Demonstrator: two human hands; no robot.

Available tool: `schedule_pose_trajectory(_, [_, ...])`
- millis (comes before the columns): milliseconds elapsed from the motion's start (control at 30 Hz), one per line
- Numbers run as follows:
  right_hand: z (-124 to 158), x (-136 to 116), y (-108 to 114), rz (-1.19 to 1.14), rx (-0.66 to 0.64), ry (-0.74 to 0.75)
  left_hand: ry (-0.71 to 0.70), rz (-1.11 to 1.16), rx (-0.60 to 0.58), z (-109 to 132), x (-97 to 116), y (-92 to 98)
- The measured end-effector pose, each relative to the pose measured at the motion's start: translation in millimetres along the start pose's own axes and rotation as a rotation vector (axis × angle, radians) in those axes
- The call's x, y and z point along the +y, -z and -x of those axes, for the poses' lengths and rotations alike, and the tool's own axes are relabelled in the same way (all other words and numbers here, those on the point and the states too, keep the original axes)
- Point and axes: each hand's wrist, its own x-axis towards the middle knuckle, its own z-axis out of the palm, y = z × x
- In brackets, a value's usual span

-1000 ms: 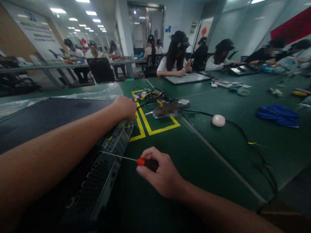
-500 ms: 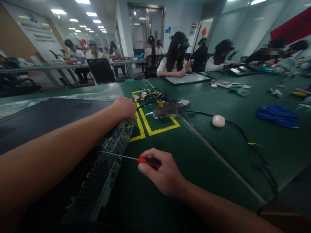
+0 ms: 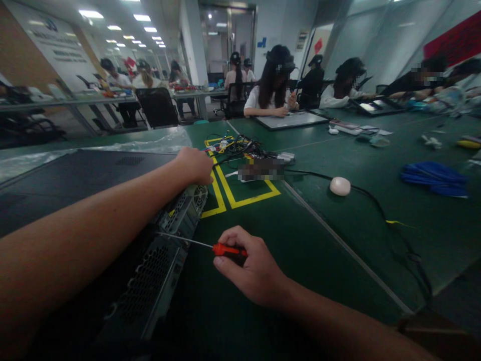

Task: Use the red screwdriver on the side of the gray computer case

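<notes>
A black computer case [image 3: 86, 185] lies flat on the green table [image 3: 300, 235], its perforated metal rear panel [image 3: 165, 255] facing me. My left hand [image 3: 195, 165] rests closed over the case's far top corner, above the fan grille. My right hand [image 3: 250, 268] is wrapped round the red and black handle of a screwdriver [image 3: 221, 248]. The thin shaft points left and its tip touches the rear panel.
Yellow tape lines [image 3: 240, 193] mark the table beyond the case, with a tangle of cables [image 3: 236, 146] on them. A white mouse [image 3: 340, 186] with a black cord lies to the right, blue cloth [image 3: 436, 176] further right. Clear plastic sheet [image 3: 150, 143] lies behind the case. Several people sit at the far tables.
My right hand has turned the screwdriver handle slightly in its fingers. The left hand stays on the case corner. The view has shifted a little.
</notes>
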Motion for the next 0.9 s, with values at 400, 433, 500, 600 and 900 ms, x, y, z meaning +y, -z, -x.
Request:
schedule_pose_trajectory(400, [0.0,2.4,0.7,0.009,-0.004,0.003,0.022,0.001,-0.008,-2.7,-0.6,-1.1])
schedule_pose_trajectory(433, [-0.1,2.4,0.7,0.005,-0.001,0.007,0.022,0.002,-0.009,-3.1,-0.7,-1.5])
schedule_pose_trajectory(500, [-0.3,1.7,0.9,-0.001,0.002,0.012,0.019,0.014,-0.008,-3.7,-0.9,-2.1])
schedule_pose_trajectory(600, [-0.2,0.3,1.5,-0.003,-0.007,-0.003,0.013,0.028,-0.007,-3.6,-0.8,-2.0])
schedule_pose_trajectory(900, [0.1,-0.4,1.6,-0.002,-0.005,-0.011,0.019,0.056,0.001,-1.4,-0.1,-0.9])
